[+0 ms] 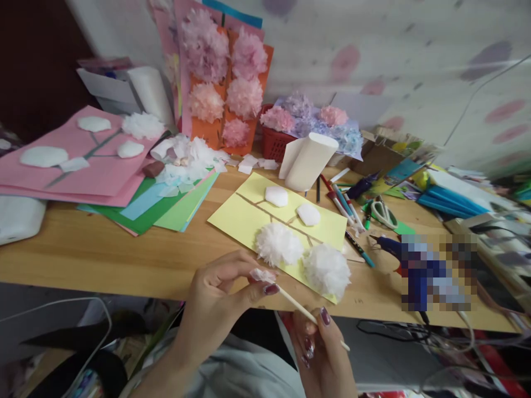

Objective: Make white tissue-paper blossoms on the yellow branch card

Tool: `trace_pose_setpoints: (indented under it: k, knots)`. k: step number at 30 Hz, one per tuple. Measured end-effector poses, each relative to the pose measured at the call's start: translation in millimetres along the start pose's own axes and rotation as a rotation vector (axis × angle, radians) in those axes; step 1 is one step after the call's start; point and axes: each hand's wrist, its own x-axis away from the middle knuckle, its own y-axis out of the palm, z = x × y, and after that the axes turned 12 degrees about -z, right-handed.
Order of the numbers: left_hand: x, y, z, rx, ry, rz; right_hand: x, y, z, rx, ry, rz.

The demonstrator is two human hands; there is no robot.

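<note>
My left hand pinches a small scrap of white tissue between thumb and fingers, at the tip of a thin wooden stick. My right hand grips that stick lower down, below the table's front edge. Just beyond lies a yellow card bearing two fluffy white tissue flowers, two flat white tissue pads and thin stem strips.
A wooden table carries pink sheets with white flowers, green and blue paper, a white paper roll, a red basket, an orange board of pink flowers, markers, scissors and a glue gun.
</note>
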Motion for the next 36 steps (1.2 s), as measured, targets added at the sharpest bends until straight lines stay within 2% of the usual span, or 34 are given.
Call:
trace_pose_setpoints:
  k: [4,8,13,21,25,29,32,36]
  knots:
    - [1,-7.3,4,-0.066,0.027,-0.055,-1,-3,-1,-0.006,-0.027,-0.019]
    - [3,-13.6,7,-0.279,0.12,-0.095,-1,-6,-1,0.007,-0.053,-0.061]
    - [6,-14.7,10,-0.522,0.245,-0.072,0,-7,-3,0.025,-0.075,-0.098]
    - [12,-11.1,11,-0.747,0.307,-0.052,2,-5,-5,0.047,-0.135,-0.106]
    - [12,-11.3,12,-0.79,0.327,-0.037,3,-4,-3,0.025,-0.151,-0.088]
    - [14,-10.9,13,-0.757,0.245,-0.021,4,-1,-2,0.034,-0.153,-0.085]
    - [17,-8.2,14,-0.65,0.129,0.032,5,0,-2,0.069,-0.194,-0.106]
    - [18,-7.6,16,-0.527,0.021,0.029,4,-2,-2,0.125,-0.256,-0.08]
